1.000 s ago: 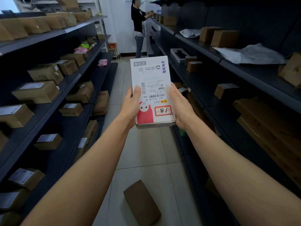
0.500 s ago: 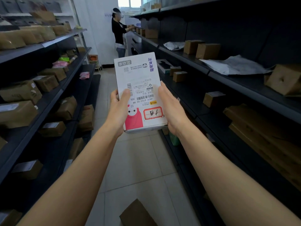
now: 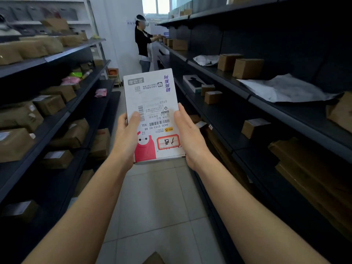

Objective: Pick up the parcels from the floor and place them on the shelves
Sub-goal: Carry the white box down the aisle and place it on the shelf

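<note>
White printed parcel (image 3: 152,115) is being grasped at its lower half by both hands: the left hand (image 3: 126,139) is clamping the left edge with the thumb lying over the label, and the right hand (image 3: 187,136) is clasping the right edge. The parcel is standing upright in mid-aisle, above the tiled floor (image 3: 162,202), between the two racks. Brown boxes are sitting on the left shelves (image 3: 57,119) and the right shelves (image 3: 266,103). Another brown parcel (image 3: 154,259) is lying on the floor at the bottom edge. A second person (image 3: 143,44) is standing far down the aisle.
</note>
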Tool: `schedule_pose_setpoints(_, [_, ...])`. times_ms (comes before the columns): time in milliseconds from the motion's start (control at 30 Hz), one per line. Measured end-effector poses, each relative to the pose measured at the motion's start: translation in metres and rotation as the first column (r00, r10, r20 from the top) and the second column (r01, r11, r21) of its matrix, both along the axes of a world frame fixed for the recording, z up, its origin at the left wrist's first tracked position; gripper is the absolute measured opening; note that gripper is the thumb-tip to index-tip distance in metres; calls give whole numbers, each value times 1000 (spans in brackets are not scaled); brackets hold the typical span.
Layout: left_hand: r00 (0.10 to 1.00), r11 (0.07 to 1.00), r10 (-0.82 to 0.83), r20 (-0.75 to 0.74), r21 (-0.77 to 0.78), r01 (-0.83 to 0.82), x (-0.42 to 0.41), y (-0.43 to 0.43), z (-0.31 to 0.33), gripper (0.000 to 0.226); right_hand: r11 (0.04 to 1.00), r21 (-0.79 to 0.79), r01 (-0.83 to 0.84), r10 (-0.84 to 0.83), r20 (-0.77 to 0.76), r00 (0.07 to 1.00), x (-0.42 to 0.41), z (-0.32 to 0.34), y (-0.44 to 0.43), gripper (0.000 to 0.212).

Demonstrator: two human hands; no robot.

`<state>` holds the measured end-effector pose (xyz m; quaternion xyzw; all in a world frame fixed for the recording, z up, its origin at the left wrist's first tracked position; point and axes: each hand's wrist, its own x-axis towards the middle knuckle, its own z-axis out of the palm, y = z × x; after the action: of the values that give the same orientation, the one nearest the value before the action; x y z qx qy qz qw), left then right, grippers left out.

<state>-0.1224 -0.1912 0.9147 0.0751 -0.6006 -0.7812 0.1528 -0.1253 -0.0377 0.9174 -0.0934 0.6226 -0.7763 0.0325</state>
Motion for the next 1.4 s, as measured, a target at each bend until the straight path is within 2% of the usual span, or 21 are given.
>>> schedule_pose_setpoints(200, [997,997,82,-4,-8,-82,-42,25,-5,24,997,38,-63,63,1,998,-50,0,27,53])
schedule_pose_setpoints(467, [985,985,173,-1,-10,-173,-70,32,-3,21,985,51,-162,163,0,987,-95,-4,30,53])
schedule_pose_setpoints(567, [985,983,173,4,-55,-172,-74,33,5,22,985,19,-170,170,-25,985,-106,-1,29,54])
schedule_pose_setpoints(667, [988,986,156,3,-67,-155,-78,26,18,14,984,-19,-174,174,-32,984,-117,6,21,54])
schedule_pose_setpoints(800, [969,967,232,-81,-91,-239,-74,-13,39,27,964,-14,-267,264,-112,958,-128,24,-23,51])
schedule_pose_setpoints(900, [976,971,213,-54,-97,-217,-76,-7,34,35,970,-31,-242,237,-126,963,-131,21,-18,51])
schedule_pose_setpoints(967, [978,974,200,-63,-94,-205,-77,-6,31,33,975,-40,-217,210,-137,968,-135,17,-16,51])
schedule_pose_setpoints(1067, [951,948,298,-77,-90,-304,-78,-20,36,30,951,-37,-306,299,-125,946,-147,19,-38,49])
schedule_pose_setpoints(1233, [892,886,446,-66,-109,-451,-83,-35,43,40,895,-38,-445,438,-123,890,-178,20,-72,45])
schedule_pose_setpoints(1400, [827,821,559,-55,-100,-562,-94,-30,46,42,837,-72,-542,539,-56,840,-208,21,-88,38])
